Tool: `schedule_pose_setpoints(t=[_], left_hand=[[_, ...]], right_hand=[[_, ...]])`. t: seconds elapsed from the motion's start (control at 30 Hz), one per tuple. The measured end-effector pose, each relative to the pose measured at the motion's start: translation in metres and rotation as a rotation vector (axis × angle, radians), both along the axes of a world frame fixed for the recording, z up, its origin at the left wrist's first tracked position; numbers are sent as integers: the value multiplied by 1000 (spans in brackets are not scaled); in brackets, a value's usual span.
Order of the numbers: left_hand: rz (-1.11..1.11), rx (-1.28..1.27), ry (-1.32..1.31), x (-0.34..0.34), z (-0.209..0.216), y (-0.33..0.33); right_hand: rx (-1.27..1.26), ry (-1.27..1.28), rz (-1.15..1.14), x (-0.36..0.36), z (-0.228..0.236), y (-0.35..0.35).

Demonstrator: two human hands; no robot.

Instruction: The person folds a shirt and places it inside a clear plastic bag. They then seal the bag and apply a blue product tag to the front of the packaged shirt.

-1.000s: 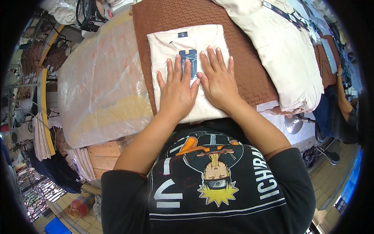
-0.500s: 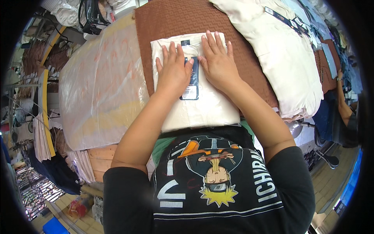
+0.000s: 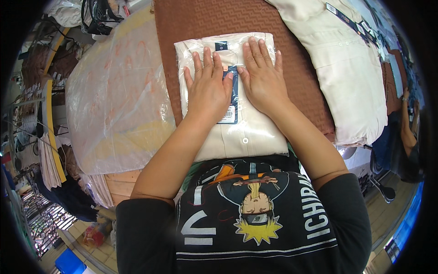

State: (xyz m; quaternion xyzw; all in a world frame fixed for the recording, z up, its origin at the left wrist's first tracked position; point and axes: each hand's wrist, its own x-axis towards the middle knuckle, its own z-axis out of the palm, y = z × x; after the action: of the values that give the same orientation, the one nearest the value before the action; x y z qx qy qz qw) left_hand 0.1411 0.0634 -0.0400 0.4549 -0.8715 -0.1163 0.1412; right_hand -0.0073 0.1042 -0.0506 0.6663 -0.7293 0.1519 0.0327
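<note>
Right now, in the head view, I am pressing both palms flat on a folded cream shirt in a clear plastic bag (image 3: pixel 230 96), which is lying in the upper middle of the frame on a brown textured cloth (image 3: pixel 200 18). My left hand (image 3: pixel 209 86) is lying spread open, fingers straight and slightly fanned, gripping nothing, its palm bearing down on the left half of the packet. My right hand (image 3: pixel 262 77) is doing the same on the right half, open and flat, fingertips reaching close to the top edge of the bag. Between my thumbs a dark blue hang tag (image 3: pixel 230 98) with a white label at its lower end is showing through the plastic.

To the left of the frame a large sheet of clear plastic (image 3: pixel 114 96) is covering a yellowish rounded surface. To the upper right a pile of cream shirts (image 3: pixel 346 77) is lying unfolded across the brown cloth. At the far right edge another person (image 3: pixel 408 132) is partly showing.

I judge that I am smoothing the bagged shirt, pushing air out and flattening it. The next move, as I see it, is calling for even pressure sliding outward toward the edges, keeping the fold square and the tag centred.
</note>
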Motion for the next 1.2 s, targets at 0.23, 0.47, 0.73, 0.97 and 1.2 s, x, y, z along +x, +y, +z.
schedule_pose_setpoints(t=[0.23, 0.47, 0.73, 0.97, 1.2], left_hand=[[-3, 24, -9, 2, -2, -3], [209, 1, -56, 50, 11, -94], [98, 330, 176, 33, 7, -137], [210, 205, 367, 48, -7, -150], [414, 883, 535, 96, 49, -25]], right_hand=[[-20, 3, 11, -1, -3, -1], [-217, -264, 26, -50, 29, -15], [-44, -318, -152, -74, 25, -39], [-155, -403, -206, -90, 13, -50], [77, -1025, -331, -89, 32, 41]])
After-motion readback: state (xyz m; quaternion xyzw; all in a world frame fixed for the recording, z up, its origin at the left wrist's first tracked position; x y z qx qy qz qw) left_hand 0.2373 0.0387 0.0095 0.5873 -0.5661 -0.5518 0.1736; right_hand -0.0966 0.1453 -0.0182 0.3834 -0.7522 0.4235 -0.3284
